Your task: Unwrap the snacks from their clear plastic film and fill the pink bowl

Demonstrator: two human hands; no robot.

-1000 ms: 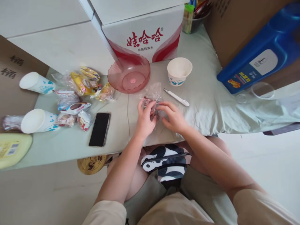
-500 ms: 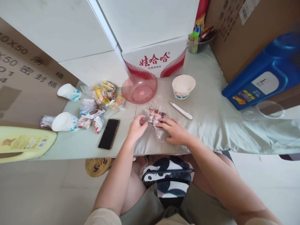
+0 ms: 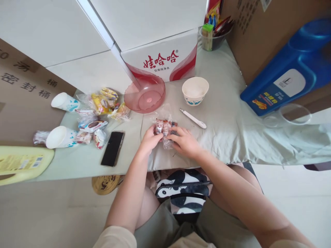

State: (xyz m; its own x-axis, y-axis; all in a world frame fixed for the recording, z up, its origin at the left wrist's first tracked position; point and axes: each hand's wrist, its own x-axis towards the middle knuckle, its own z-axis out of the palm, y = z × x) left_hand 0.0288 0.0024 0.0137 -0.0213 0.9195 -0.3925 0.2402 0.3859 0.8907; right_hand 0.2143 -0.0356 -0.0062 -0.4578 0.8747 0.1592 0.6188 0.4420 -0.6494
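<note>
Packet (image 3: 164, 127) lies on the counter (image 3: 224, 115) between our left hand (image 3: 149, 140) and right hand (image 3: 188, 142), fingers touching either end, though we cannot tell how firmly each closes. We judge it best to brace the red-brown pieces inside with one of the hands and work the loose film (image 3: 164, 111) with the other, pressing lightly against crushing. Beyond stand the pink bowl (image 3: 132, 98), a pink spot at its base, the paper bowl (image 3: 193, 101), and a see-through basin (image 3: 221, 42) holding a green-topped tub (image 3: 207, 38) and sachets (image 3: 224, 27).
</note>
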